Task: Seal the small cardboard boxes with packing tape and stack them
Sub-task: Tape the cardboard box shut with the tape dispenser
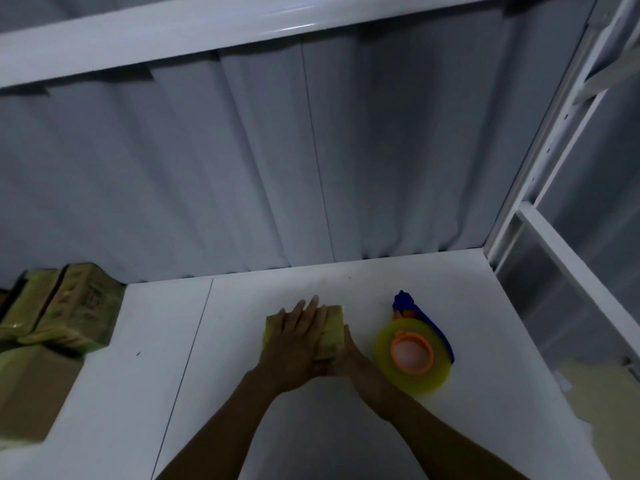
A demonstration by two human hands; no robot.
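Small brown cardboard box (334,327) sits mid white table (242,393), tape dispenser (412,351) just right. Left hand (298,341) flat on top, fingers spread; right hand (349,355) flat against side. Advice: press firmly along seam, no bubbles.

Print on the stacked boxes (72,306) is too blurred to read.
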